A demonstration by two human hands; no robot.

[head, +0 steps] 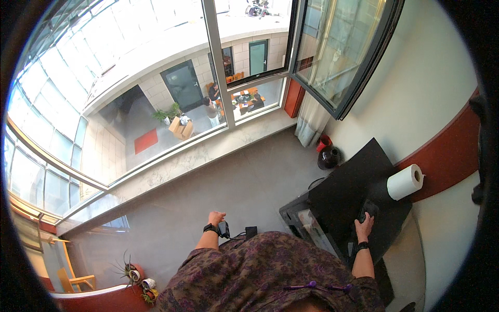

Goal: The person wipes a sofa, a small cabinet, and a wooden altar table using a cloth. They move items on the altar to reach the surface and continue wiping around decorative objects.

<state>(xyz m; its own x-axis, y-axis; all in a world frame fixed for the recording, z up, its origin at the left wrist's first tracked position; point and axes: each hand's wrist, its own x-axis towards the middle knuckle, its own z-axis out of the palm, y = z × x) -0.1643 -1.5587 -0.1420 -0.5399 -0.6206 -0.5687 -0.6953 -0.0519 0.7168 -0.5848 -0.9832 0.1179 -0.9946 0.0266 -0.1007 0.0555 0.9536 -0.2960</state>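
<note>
My right hand reaches over a black tabletop and touches a dark object lying on it; what the object is and whether the fingers close on it cannot be told. A white paper towel roll lies on its side beyond that hand, near the wall. On the other side my left hand is held above the grey floor, its fingers bent, with nothing plainly seen in it. A small dark device with a cable sits at the left wrist. Both wrists wear black bands.
A window sash stands open over the floor. Below the curtain are a red container and a black vase. Potted plants and a wooden chair stand at lower left. People are visible beyond the glass.
</note>
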